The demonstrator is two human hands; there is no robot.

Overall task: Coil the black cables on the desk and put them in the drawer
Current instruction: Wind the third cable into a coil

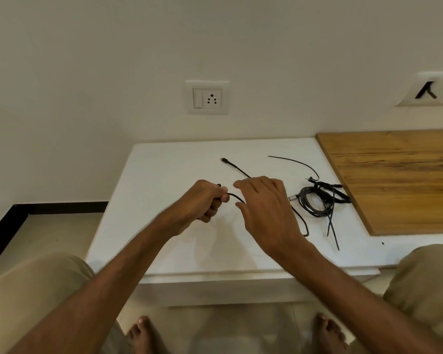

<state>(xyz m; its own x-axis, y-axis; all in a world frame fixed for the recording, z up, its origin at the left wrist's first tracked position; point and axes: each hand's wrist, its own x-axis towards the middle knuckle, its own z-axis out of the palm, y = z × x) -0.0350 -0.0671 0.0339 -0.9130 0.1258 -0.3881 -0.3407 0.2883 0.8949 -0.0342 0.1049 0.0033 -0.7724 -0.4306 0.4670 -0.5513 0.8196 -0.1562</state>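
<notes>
Lit softly and evenly, somewhat dim and warm. Faint, diffuse shadows on the white surface [169, 169] just below the left hand [202, 200] and right hand [266, 210], toward 6 o'clock. Slight blur on the fingers [241, 185]. Wide-angle bending toward 3 and 9 o'clock. Feet [143, 333] at 6 o'clock soft.

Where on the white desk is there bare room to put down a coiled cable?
Bare: the left part of the desk, between its left edge and the left hand; also the wooden board. Crowded: the right side, where the cable bundle and ties lie.
</notes>
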